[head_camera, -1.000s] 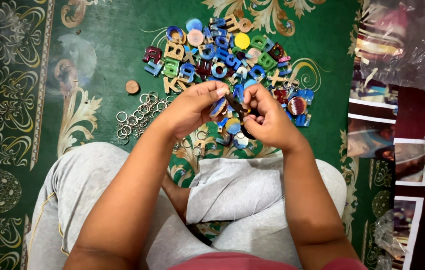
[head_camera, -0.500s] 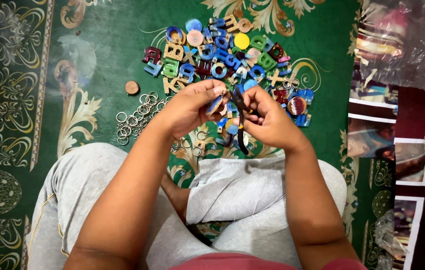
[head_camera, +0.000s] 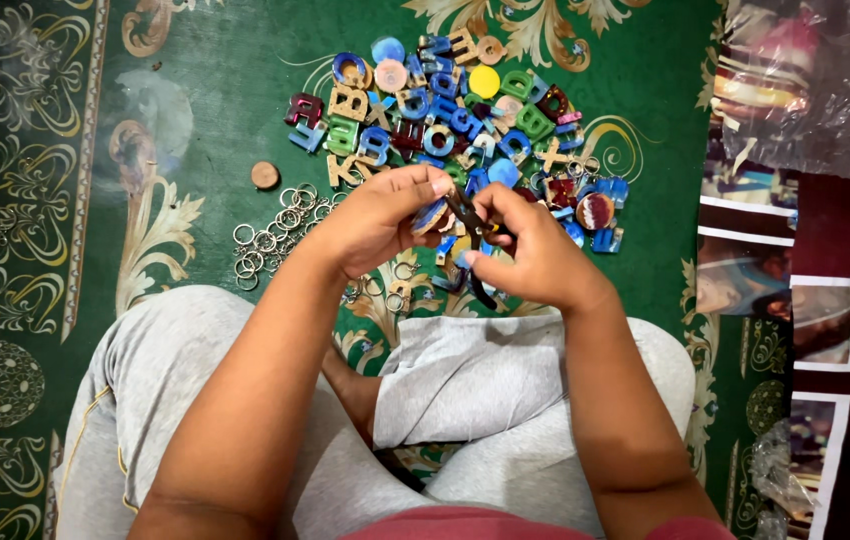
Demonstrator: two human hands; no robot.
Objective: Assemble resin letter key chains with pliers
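I sit cross-legged on a green patterned carpet (head_camera: 205,90). My left hand (head_camera: 380,215) pinches a small blue and tan resin piece (head_camera: 432,215) between thumb and fingers. My right hand (head_camera: 530,250) grips dark pliers (head_camera: 472,225), their jaws meeting the piece. Just beyond both hands lies a pile of coloured resin and wooden letters and discs (head_camera: 455,110).
A cluster of silver key rings (head_camera: 275,230) lies left of my hands, with a small round wooden disc (head_camera: 265,175) above it. Printed photo sheets (head_camera: 775,250) and clear plastic bags (head_camera: 805,80) lie along the right. My knees in grey trousers (head_camera: 485,390) fill the foreground.
Both hands stay together over the same spot; the pliers' handles have swung slightly, and the fingers have shifted a little on the piece.
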